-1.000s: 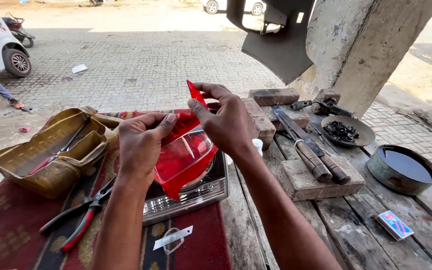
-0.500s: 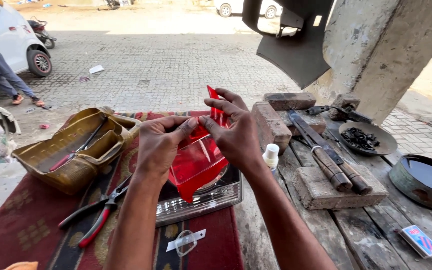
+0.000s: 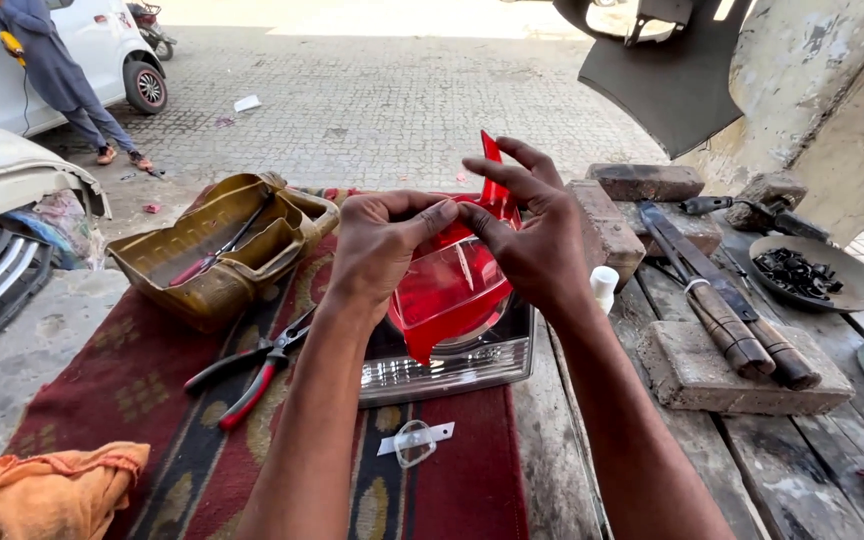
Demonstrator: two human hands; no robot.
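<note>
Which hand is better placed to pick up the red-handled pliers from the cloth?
Probably the left hand: the red-handled metal pliers lie below it, on its side; the right hand is farther.

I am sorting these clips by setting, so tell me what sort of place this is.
Most likely an open-air roadside car repair stall. Both hands, left hand and right hand, hold a red tail-light lens over a worn wooden bench; pliers lie on the rug, and a white car stands on the paving.
</note>
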